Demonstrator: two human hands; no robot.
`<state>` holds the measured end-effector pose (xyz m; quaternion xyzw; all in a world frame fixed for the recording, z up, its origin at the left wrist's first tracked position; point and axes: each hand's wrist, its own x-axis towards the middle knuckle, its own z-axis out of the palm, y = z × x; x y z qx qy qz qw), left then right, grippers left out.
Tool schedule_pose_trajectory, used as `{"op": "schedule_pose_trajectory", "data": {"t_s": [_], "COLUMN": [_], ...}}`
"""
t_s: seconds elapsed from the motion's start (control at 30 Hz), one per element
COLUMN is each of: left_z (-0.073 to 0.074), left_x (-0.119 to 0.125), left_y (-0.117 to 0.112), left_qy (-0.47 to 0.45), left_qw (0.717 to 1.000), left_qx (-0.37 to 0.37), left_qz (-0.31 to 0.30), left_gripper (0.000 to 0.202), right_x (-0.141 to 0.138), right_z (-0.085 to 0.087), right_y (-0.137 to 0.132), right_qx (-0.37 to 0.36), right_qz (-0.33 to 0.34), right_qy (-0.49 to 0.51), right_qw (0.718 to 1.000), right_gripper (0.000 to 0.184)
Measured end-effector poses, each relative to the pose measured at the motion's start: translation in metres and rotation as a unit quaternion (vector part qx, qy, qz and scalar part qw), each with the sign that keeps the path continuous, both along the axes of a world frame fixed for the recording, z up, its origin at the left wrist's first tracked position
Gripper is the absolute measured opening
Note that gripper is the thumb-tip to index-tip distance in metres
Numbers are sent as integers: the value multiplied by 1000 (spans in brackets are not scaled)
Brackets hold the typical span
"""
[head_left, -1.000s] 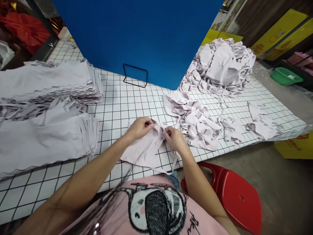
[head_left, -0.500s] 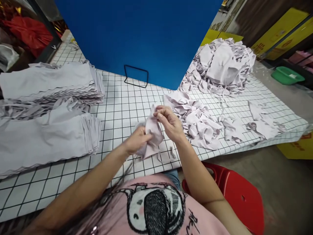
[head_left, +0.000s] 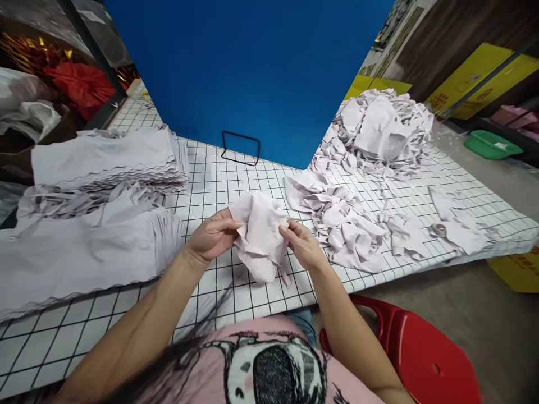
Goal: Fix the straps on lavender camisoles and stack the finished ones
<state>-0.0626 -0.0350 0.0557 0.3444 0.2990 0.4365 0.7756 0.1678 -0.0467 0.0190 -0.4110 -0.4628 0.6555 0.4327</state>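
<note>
Both hands hold one pale lilac fabric piece [head_left: 260, 233] above the near edge of the gridded table [head_left: 219, 185]. My left hand [head_left: 210, 238] pinches its left edge, fingers closed. My right hand [head_left: 303, 247] grips its right side, thumb and fingers pressed together. The piece hangs crumpled between them, a thin strap dangling below. Just right of my right hand lies a loose heap of similar fabric pieces [head_left: 337, 216].
Neat stacks of flat pale fabric [head_left: 92, 224] fill the table's left side. A big tangled fabric pile [head_left: 379, 132] sits at the far right, with scattered pieces [head_left: 455, 224] near the right edge. A black wire stand [head_left: 241, 148] is at the back. A red stool [head_left: 412, 359] stands below right.
The fabric piece lay flat on the table, then was lifted and bunched; now both hands hold it spread wider in the air. The view shifted slightly right and up.
</note>
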Motion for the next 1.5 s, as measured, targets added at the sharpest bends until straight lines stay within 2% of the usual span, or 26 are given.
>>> {"op": "schedule_pose_trajectory", "data": {"t_s": [0.13,0.27,0.37,0.43,0.5,0.53,0.57,0.67,0.7,0.77,0.83,0.9,1.0,1.07,1.13,1.23,1.3,1.4,1.5], "left_z": [-10,-16,-17,-14,-7,-3,2,10,10,7,4,5,20,39,63,100,118,128,123], "left_x": [-10,-21,-27,-28,-22,-16,-7,25,35,49,52,48,37,29,20,0,-18,-45,-64], "left_y": [8,14,16,16,12,9,4,-10,-14,-19,-19,-15,-6,2,11,25,33,45,55], "left_qy": [60,103,209,358,494,531,545,516,510,508,498,471,411,366,336,334,335,366,389], "left_qw": [997,992,976,928,847,814,795,783,776,766,779,813,864,889,897,867,839,803,777], "left_qx": [-26,-57,-43,18,121,176,227,344,368,387,369,335,280,254,248,294,331,340,334], "left_qz": [34,39,52,100,153,156,140,42,39,70,91,77,78,105,143,223,273,324,366], "left_gripper": [27,34,36,34,28,23,20,21,22,22,23,24,26,26,24,25,28,30,33], "right_x": [12,19,16,11,4,1,-3,-14,-17,-21,-21,-19,-14,-10,-1,19,37,61,77], "right_z": [-2,1,3,3,4,5,6,9,10,13,17,21,29,35,43,59,73,98,122], "right_y": [6,8,7,7,8,9,11,14,15,16,14,11,8,9,12,17,19,16,14], "right_qx": [-13,-13,-15,-13,-8,-9,-12,-13,-9,4,16,38,68,75,89,123,139,178,244], "right_qz": [-49,-62,-54,-51,-45,-42,-40,-36,-40,-51,-46,-16,62,137,195,213,213,210,191], "right_qy": [22,12,16,12,-3,-12,-21,-21,-16,-4,4,13,7,-12,-30,-61,-85,-126,-159], "right_qw": [998,998,998,999,999,999,999,999,999,999,999,999,996,988,976,967,963,953,937], "right_gripper": [32,35,35,36,37,38,38,39,39,38,35,33,35,32,29,26,22,16,12]}}
